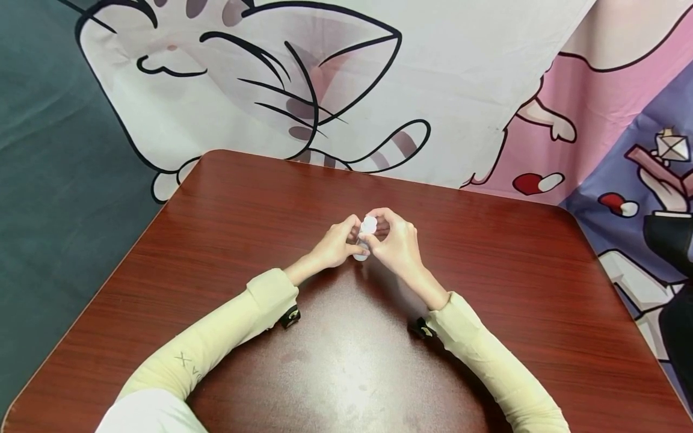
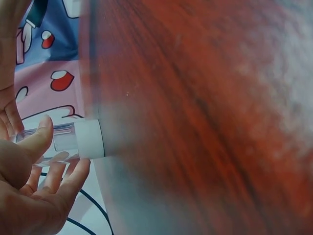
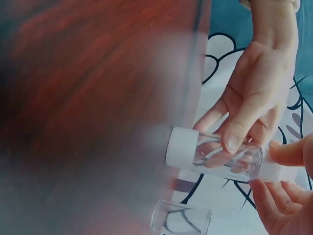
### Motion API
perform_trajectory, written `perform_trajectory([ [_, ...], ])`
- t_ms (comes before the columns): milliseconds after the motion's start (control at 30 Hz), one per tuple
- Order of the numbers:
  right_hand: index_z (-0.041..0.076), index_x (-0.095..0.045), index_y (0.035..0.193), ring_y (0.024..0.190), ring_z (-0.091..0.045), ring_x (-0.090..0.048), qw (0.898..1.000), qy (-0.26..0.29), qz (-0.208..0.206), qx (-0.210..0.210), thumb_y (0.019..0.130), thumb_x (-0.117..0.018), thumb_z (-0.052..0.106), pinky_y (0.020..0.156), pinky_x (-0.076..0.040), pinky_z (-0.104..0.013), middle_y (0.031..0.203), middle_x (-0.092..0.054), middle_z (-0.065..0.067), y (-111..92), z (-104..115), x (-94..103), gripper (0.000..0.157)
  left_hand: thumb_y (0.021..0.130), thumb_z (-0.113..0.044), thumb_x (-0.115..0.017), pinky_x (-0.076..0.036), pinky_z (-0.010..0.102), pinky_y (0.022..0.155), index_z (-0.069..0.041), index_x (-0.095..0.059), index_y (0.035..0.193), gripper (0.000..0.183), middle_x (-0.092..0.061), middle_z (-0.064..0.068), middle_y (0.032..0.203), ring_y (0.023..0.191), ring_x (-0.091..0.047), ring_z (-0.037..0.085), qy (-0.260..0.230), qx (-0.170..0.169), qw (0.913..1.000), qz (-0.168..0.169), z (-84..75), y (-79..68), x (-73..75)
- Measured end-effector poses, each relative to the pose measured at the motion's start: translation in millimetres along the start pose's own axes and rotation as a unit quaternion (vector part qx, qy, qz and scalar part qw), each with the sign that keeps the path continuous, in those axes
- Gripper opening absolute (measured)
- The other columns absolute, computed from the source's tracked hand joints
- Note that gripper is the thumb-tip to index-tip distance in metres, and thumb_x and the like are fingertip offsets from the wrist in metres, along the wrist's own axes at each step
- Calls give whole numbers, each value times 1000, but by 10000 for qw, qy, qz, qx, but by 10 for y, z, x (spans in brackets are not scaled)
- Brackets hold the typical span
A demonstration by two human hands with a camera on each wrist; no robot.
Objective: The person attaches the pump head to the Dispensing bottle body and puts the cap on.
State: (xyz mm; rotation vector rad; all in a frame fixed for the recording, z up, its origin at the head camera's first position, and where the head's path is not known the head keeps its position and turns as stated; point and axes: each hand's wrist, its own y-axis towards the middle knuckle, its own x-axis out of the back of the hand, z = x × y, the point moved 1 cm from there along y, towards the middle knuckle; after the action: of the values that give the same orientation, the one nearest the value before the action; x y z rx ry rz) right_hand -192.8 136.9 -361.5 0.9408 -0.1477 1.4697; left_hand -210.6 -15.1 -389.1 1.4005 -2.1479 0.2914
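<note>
Tabletop (image 1: pixel 260 198) of glossy reddish-brown wood grain catches a bright glare at its near side; a cartoon backdrop (image 1: pixel 460 78) with a large cat hangs behind. A small clear cylindrical bottle (image 3: pixel 239 167) is upright near the table's middle, white end down. The person's left hand (image 1: pixel 337 245) pinches its clear body between thumb and fingers; the right hand (image 1: pixel 399 245) pinches a white piece (image 3: pixel 270 166) at its top.

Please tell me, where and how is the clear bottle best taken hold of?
Best, I think, is to grip the clear bottle round its cylindrical middle, coming from the left side, as the left hand does: it is upright, and the right hand pinches the white piece at its top.
</note>
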Motion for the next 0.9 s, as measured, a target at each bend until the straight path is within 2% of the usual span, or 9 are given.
perform_trajectory([
  [367,4,-64,101,77,-21,-72,9996,101,279,-16,73,-83,9,71,-59,-29,86,-73,-12,28,-16,37,35,79,-11,-78,-55,35,85,-3,-50,104,38,-69,17,103,97,-68,28,-98,35,9999,-44,39,6,-6],
  [667,2,-64,102,80,-22,-71,9985,412,364,-45,71,-83,6,74,-58,-29,87,-72,-13,34,-64,36,37,77,-11,-80,-54,35,84,-5,-51,103,39,-69,15,100,93,-68,26,-92,-107,9999,-28,73,28,11],
  [900,2,-63,104,80,-23,-71,9979,473,442,-62,71,-83,6,74,-58,-29,88,-71,-14,38,-82,40,39,76,-12,-81,-54,35,87,-4,-53,103,40,-68,16,103,96,-68,28,-191,-83,9998,11,94,36,21],
])
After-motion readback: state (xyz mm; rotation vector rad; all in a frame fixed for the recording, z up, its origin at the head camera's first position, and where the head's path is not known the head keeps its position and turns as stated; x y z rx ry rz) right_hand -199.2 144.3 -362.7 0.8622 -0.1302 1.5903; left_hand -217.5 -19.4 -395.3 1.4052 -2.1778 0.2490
